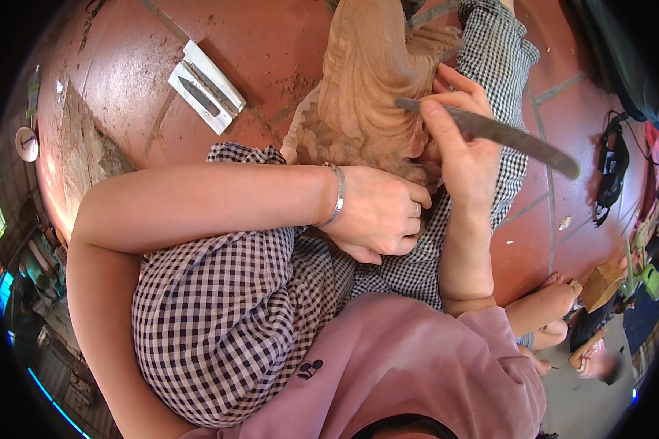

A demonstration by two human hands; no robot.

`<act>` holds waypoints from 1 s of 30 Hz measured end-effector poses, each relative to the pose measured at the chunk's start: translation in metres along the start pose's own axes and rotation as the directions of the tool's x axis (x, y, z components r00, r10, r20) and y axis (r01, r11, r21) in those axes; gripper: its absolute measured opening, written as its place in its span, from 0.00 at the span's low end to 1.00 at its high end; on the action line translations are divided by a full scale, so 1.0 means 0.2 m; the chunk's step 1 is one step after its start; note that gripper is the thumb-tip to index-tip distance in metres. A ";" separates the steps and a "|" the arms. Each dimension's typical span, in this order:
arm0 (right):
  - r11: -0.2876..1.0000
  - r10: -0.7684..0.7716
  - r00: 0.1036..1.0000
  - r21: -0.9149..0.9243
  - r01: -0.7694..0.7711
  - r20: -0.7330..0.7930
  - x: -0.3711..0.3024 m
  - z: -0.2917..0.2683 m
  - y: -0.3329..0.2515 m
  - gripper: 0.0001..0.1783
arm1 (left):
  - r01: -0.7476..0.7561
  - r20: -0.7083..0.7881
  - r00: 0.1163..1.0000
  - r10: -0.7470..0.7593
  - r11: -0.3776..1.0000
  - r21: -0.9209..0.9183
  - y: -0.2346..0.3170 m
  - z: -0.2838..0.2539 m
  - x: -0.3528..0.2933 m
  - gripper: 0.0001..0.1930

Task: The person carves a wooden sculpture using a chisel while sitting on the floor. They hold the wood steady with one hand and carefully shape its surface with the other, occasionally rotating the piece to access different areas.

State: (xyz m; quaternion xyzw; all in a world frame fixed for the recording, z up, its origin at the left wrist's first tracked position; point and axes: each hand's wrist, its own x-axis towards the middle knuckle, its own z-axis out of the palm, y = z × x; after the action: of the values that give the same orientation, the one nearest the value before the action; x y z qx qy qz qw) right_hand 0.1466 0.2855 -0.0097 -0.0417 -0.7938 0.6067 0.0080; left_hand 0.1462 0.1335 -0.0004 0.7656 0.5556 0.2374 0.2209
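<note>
A brown carved figure [373, 80] with flowing, draped folds lies across my lap, its lower end towards me. My left hand [381, 212], with a bracelet and a ring, is curled closed over that lower end; its fingertips are partly hidden. In my right hand [465, 143] is a flat, grey metal tool [523, 140] with a rounded end, pinched between thumb and fingers. The tool's narrow tip touches or nearly touches the folds at the figure's right side. Some of my right fingers rest against the figure's edge.
On the red tiled floor [271, 44], left of the figure, lies a white paper packet [207, 88] with a dark blade on it. Brown crumbs are scattered nearby. A black strapped bag [612, 172] lies at the right. Other people sit at the lower right, near a cardboard box [602, 284].
</note>
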 end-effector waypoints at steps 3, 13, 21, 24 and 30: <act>0.988 0.068 0.998 0.138 -0.066 -0.009 0.01 -0.02 0.05 0.08 | -0.002 -0.020 1.000 0.003 1.000 0.017 0.00 0.00 0.00 0.24; 0.991 -0.082 0.996 -0.100 0.085 0.026 0.00 0.01 0.00 0.08 | -0.011 -0.041 0.999 0.010 1.000 -0.014 0.00 0.01 0.00 0.24; 0.999 -0.043 0.998 -0.031 0.045 0.042 0.01 0.00 0.00 0.07 | -0.007 -0.159 0.987 0.014 0.999 0.042 0.00 0.04 0.00 0.20; 0.997 -0.053 0.997 -0.053 0.057 0.064 0.01 -0.01 0.01 0.05 | -0.004 -0.110 0.994 0.006 1.000 0.019 0.00 0.03 0.00 0.23; 0.991 -0.088 0.991 -0.094 0.097 0.098 0.02 -0.05 0.01 0.07 | -0.006 -0.058 0.998 0.005 1.000 -0.012 0.00 0.02 0.00 0.25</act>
State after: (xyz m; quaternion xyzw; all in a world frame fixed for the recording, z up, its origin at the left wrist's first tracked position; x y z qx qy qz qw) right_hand 0.1435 0.2949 -0.0088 0.0234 -0.8233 0.5671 -0.0032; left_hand 0.1488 0.1334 -0.0028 0.7585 0.5581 0.2636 0.2088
